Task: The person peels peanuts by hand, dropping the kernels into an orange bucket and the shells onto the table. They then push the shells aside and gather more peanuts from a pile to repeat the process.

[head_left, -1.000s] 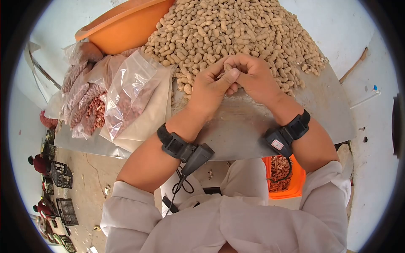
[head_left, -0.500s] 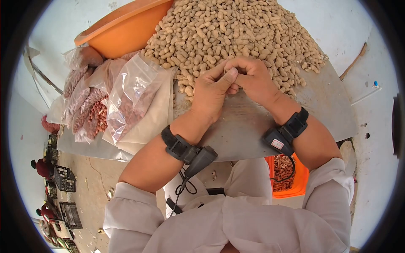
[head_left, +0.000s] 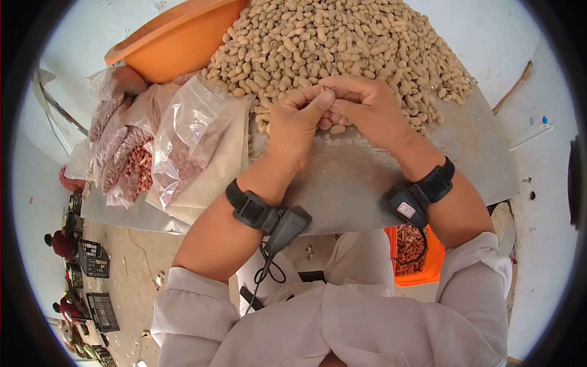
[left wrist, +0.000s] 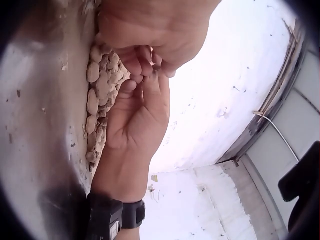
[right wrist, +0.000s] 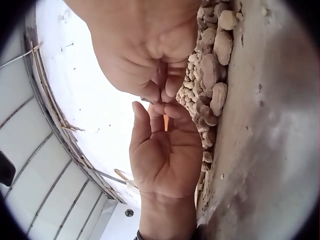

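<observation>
Since a second ago both hands sit slightly farther into the near edge of the peanut pile, left hand and right hand fingertips pinching one mostly hidden pod between them; bags of kernels are filled at left, and I judge most of the pile remains.

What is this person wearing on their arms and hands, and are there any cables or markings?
Both the left hand and right hand are bare, no gloves. Each wrist carries a black strap with a dark grey camera unit; a black cable hangs from the left one, and the right unit bears a small white label. Pale sleeves end near the elbows.
</observation>
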Motion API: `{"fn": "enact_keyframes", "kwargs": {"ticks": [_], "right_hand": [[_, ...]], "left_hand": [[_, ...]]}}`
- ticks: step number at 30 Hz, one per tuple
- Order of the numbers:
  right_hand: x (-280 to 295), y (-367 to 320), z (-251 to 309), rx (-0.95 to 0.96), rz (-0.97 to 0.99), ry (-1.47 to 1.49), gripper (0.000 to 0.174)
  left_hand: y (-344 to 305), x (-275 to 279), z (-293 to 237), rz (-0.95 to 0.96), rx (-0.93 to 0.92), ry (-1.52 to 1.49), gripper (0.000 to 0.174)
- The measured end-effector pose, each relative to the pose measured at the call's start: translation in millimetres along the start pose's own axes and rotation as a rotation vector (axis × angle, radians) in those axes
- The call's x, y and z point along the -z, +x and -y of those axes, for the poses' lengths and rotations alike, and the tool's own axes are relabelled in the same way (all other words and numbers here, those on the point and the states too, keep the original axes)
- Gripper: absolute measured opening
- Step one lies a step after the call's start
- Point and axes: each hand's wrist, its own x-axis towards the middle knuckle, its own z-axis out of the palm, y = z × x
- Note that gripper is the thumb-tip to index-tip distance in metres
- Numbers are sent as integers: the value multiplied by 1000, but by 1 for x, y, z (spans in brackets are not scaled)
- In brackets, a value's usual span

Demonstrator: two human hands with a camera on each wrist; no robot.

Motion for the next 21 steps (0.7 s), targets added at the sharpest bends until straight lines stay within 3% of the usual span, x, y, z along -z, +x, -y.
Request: {"fn": "enact_keyframes", "kwargs": {"ticks": [7, 13, 21], "right_hand": [[-2, -1, 1, -170, -10, 162, 25], [-3, 0, -10, -203, -93, 505, 24], [-4, 0, -10, -177, -134, 561, 26]], "left_hand": [[2, 5, 7, 20, -46, -35, 17], [1, 1, 6, -29, -13, -81, 17], [6, 3, 11, -82, 1, -159, 14]]}}
